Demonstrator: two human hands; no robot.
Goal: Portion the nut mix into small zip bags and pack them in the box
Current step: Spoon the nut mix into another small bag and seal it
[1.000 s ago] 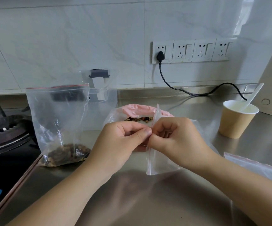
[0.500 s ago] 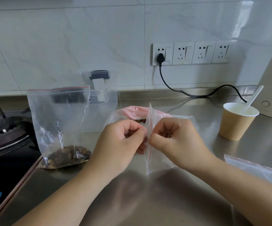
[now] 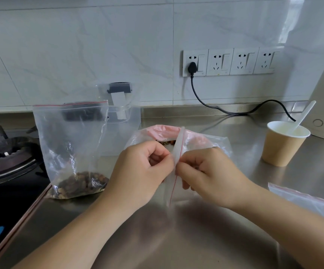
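Clear plastic everywhere: I am working a small zip bag (image 3: pixel 173 183) open at its red-lined mouth.

From the left, a filled bag (image 3: pixel 73 150) stands upright with nut mix settled at its bottom; my left hand (image 3: pixel 143 171) and right hand (image 3: pixel 205 173) each have fingers clamped on a lip of the small bag, held edge-on above the steel tabletop (image 3: pixel 176 239) so the seal can part. Since half a second ago, the hands sit slightly further apart.
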